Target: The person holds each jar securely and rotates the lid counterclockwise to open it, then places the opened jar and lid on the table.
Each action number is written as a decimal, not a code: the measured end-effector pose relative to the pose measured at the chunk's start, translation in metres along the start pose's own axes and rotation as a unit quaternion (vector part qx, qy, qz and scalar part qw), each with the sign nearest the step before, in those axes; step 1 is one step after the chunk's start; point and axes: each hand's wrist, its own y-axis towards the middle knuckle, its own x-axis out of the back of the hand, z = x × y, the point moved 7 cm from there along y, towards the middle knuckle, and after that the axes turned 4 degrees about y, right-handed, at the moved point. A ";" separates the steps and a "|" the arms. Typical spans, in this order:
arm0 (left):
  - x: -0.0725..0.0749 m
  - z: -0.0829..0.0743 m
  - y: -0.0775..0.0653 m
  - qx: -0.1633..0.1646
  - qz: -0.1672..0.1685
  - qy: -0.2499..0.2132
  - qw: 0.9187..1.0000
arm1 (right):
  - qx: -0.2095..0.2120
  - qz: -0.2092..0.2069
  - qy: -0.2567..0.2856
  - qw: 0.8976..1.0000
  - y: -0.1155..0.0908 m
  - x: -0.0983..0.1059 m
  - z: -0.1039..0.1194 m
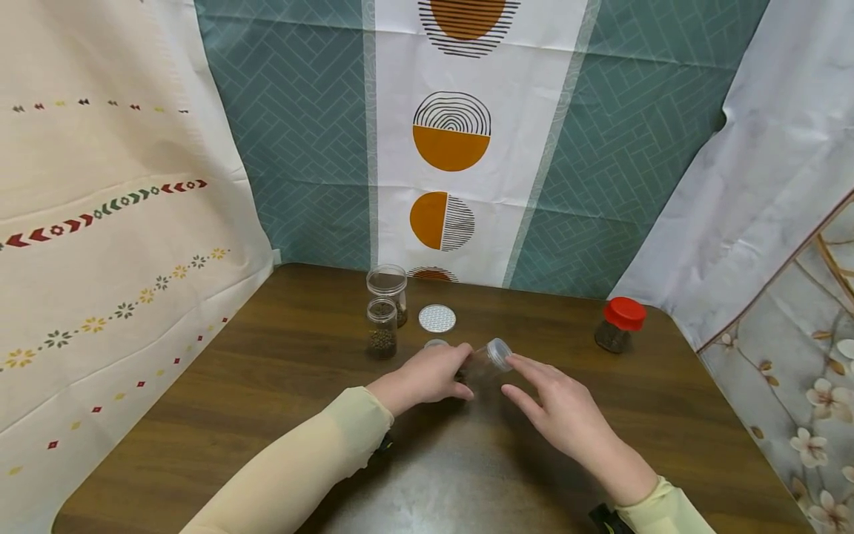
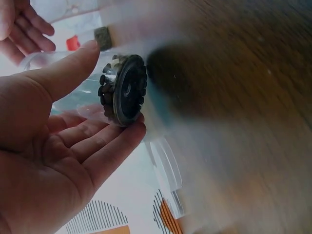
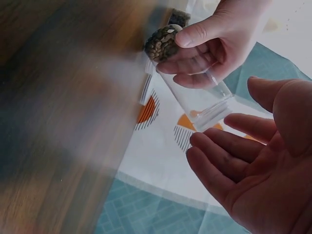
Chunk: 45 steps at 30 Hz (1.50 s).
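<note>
The left grip [image 1: 434,373] grasps a clear jar [image 3: 185,97] near the middle of the surface [image 1: 267,363], thumb on one side of the wall and fingers on the other. The jar is tilted, its base end to the left and its ridged rim end [image 1: 498,354] to the right, with dark, bean-like pieces [image 3: 161,45] gathered at the base; whether that base touches the surface I cannot tell. The right grip [image 1: 557,404] is released, fingers stretched out toward the rim end and thumb held apart; its fingertips are right beside the rim, and contact cannot be made out. Just beyond the left grip lies a pale, round-edged piece [image 1: 436,343], partly hidden. A little farther back, a white patterned disc [image 1: 437,318] lies flat. To its left stand two more clear containers, a wider one [image 1: 387,282] at the far side and a narrower one [image 1: 382,337] nearer, each with dark contents low inside. Well apart, at the far right, stands a small red-lidded jar [image 1: 622,324], also holding something dark. Behind the surface hangs a teal and white cloth [image 1: 313,133] with orange half-circles, and a cream cloth [image 1: 100,259] covers the left side.
</note>
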 end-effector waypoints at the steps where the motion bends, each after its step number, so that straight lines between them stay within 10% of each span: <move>1: 0.001 0.001 -0.001 -0.001 0.000 0.003 1.000 | 0.000 0.002 0.000 1.000 0.001 0.000 0.001; 45: 0.009 0.011 -0.016 -0.007 0.011 0.026 1.000 | -0.051 0.073 -0.019 0.996 0.067 -0.018 0.007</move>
